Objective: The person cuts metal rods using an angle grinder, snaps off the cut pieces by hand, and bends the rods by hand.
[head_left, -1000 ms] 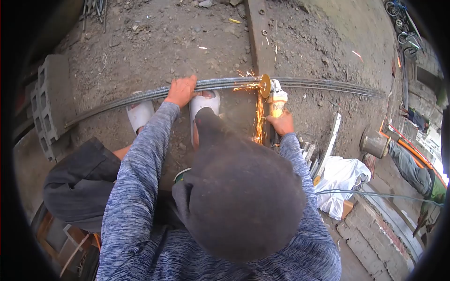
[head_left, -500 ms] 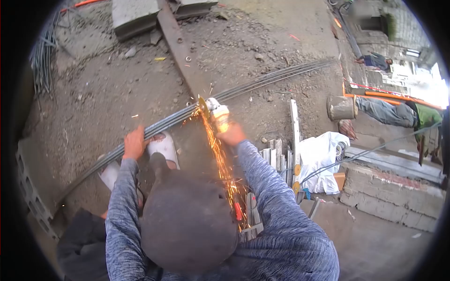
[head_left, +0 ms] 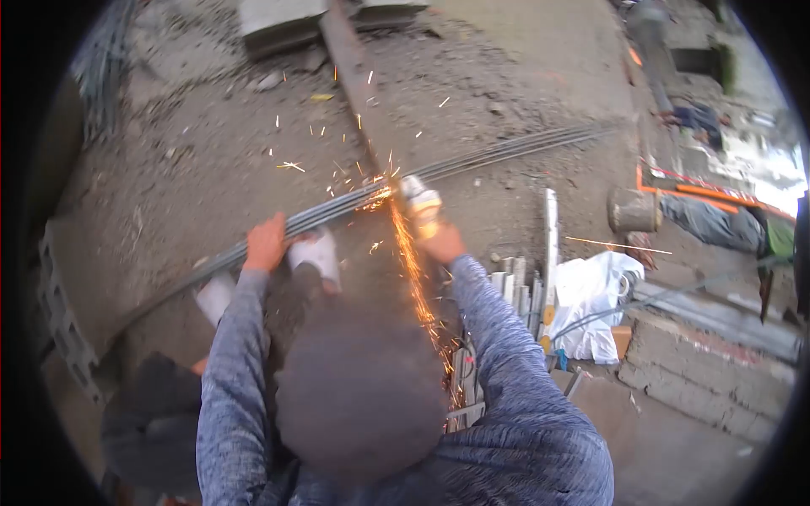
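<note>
A bundle of long thin metal rods [head_left: 325,211] runs across the ground and over a flat metal bar [head_left: 350,76]. My left hand [head_left: 267,243] is closed on the rods, left of the bar. My right hand [head_left: 443,243] grips an angle grinder [head_left: 419,202], whose disc meets the rods where they cross the bar. Orange sparks [head_left: 408,261] stream down from that spot and a few fly upward. The disc itself is blurred. A dark rounded shape [head_left: 359,392] hides the ground below the rods.
Hollow concrete block [head_left: 63,308] at left; more blocks [head_left: 283,25] at the top. Metal pieces [head_left: 523,295], a white bag [head_left: 586,308] and a bucket [head_left: 634,211] stand right. Another person's legs [head_left: 709,223] show beyond. A cable [head_left: 658,291] crosses there.
The view has turned and shifted, so the rods now slant up to the right. Both hands keep their holds. More sparks fly above the rods than half a second ago.
</note>
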`<move>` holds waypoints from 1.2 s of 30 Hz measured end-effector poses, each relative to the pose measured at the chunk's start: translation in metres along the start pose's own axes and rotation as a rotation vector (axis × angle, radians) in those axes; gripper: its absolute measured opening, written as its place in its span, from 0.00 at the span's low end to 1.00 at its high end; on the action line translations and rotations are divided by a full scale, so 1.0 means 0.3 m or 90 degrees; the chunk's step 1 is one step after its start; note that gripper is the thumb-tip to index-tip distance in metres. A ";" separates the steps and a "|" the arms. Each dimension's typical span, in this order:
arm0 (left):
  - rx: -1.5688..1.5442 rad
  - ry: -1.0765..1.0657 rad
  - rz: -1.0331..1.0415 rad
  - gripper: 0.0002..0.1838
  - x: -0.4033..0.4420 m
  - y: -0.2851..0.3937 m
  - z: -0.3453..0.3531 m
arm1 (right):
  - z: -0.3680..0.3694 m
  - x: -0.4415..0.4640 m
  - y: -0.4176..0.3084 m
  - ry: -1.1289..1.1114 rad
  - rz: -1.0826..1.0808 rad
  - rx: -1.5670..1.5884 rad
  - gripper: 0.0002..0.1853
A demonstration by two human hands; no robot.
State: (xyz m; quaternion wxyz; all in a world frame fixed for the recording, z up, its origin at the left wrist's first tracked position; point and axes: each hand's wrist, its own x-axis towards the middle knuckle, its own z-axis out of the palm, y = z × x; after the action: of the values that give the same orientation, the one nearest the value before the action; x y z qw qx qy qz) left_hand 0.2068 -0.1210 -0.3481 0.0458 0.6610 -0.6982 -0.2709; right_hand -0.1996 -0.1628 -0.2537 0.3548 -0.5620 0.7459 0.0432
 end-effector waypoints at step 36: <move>0.010 -0.008 -0.032 0.26 -0.021 0.032 -0.032 | -0.022 -0.017 -0.012 -0.034 -0.053 0.001 0.27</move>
State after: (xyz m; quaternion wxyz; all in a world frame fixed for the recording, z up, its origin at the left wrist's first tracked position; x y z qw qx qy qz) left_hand 0.2029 -0.1183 -0.3338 0.0297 0.6771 -0.6836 -0.2707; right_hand -0.1991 -0.1629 -0.2444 0.3764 -0.5910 0.7122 0.0425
